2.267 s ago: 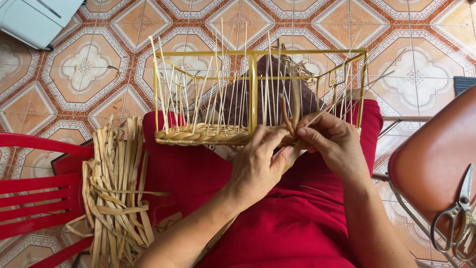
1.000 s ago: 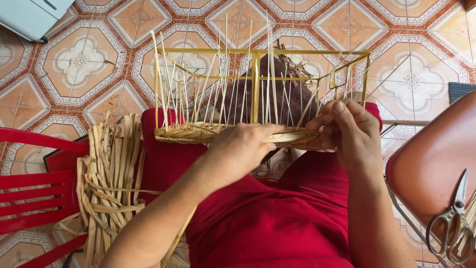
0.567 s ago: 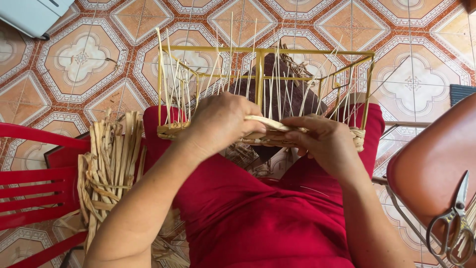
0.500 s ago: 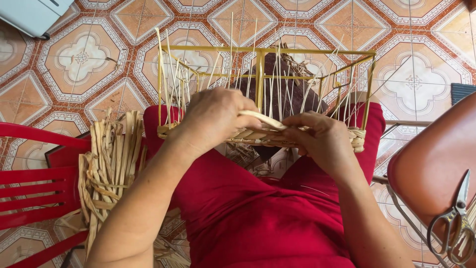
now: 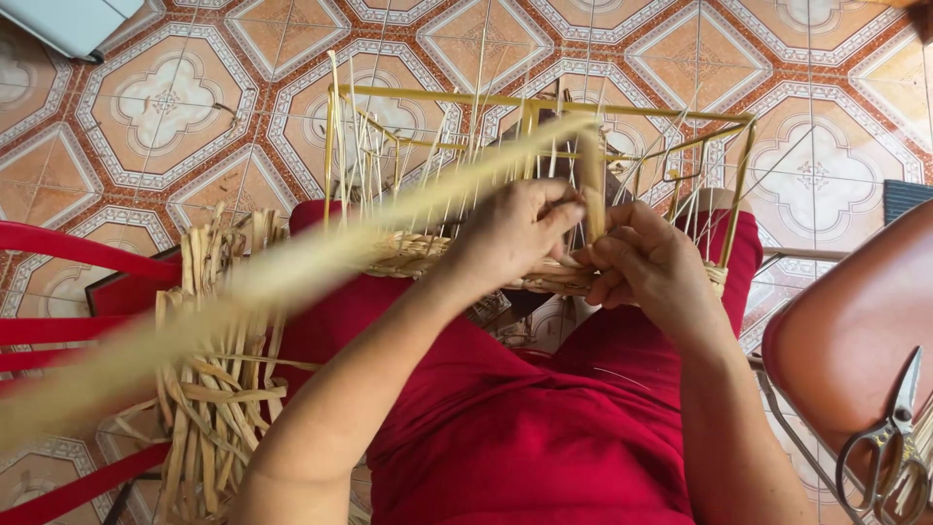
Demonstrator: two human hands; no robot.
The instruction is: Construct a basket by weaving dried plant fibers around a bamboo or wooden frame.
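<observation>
Directly below the head camera, a half-woven basket (image 5: 544,262) is seen resting on the lap, over red cloth (image 5: 525,428), with a yellow wire frame (image 5: 544,102) standing above its woven base and thin pale stakes rising between the bars. The left hand (image 5: 515,233) is laid against the near edge of the weave, its fingers pressed together around a flat straw strand (image 5: 321,262); the strand is seen running from that hand down toward the lower left as a long pale blur. The right hand (image 5: 646,262) is set just beside the left, touching the rim, with thumb and fingers pinched on an upright piece of the same strand (image 5: 593,185) between the stakes. Both hands are kept close together at the middle of the basket's near side. A bundle of loose straw (image 5: 209,369) is lying at the left, near the knee, partly over a red plastic chair (image 5: 58,292). At the right, a brown seat (image 5: 855,340) is seen, with scissors (image 5: 889,437) lying on it. Patterned orange and white tiles (image 5: 165,97) are covering the floor behind.
</observation>
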